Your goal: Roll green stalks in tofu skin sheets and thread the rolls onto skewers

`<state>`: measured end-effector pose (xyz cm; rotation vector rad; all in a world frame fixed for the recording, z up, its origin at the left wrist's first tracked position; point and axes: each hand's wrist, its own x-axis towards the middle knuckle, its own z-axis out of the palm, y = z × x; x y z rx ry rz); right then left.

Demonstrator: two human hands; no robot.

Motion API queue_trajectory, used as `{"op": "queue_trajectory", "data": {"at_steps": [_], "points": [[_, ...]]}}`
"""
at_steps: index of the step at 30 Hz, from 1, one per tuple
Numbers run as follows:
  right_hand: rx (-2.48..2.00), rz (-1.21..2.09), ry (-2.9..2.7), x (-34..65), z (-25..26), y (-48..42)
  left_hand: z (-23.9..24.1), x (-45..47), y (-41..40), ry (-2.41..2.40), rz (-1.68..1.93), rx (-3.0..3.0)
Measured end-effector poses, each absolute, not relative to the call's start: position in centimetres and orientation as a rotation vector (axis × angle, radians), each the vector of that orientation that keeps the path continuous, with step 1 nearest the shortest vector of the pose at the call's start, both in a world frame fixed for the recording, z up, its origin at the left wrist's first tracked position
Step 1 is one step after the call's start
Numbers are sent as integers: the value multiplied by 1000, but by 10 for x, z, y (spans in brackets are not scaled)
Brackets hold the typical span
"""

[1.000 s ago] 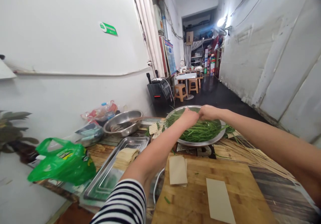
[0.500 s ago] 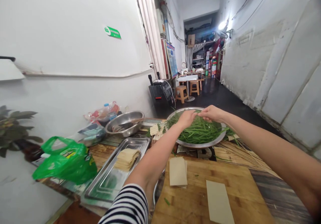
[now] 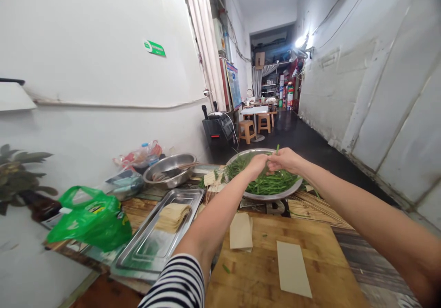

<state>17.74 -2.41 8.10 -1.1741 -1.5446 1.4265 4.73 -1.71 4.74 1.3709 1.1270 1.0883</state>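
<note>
A single view is taken from a head-worn camera; it is aimed forward and slightly down along the table, toward the far end of a corridor point(image 3: 296, 135); wide-angle bending is seen at the edges. The cutting board point(image 3: 262, 271) is caught close at the near edge; the left hand point(image 3: 257, 164) and right hand point(image 3: 284, 159) are framed near centre, at arm's reach, over the basin point(image 3: 272, 196) of greens point(image 3: 272, 183); both forearms are seen entering from the near edge; the tray point(image 3: 144, 253) and green bag point(image 3: 91, 220) are kept at the left; stools point(image 3: 245, 131) are seen small and far.
</note>
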Motion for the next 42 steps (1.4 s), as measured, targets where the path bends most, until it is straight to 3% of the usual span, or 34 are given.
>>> {"op": "queue_trajectory", "data": {"at_steps": [5, 10, 17, 21, 36, 42], "points": [[-1284, 1329, -1684, 185, 81, -26, 53, 45, -29, 1096, 922, 1366], [-1408, 759, -2155, 200, 83, -19, 62, 35, -38, 985, 712, 1317], [-1112, 987, -1986, 209, 74, -19, 70, 26, -39, 798, 535, 1144], [-1279, 891, -1826, 209, 78, -11, 69, 20, -34, 916, 577, 1157], [-1405, 370, -2020, 201, 91, 10, 41, 9, -11, 1011, 679, 912], [-1282, -90, -2050, 186, 82, -13, 27, 35, 2, 987, 938, 608]]}}
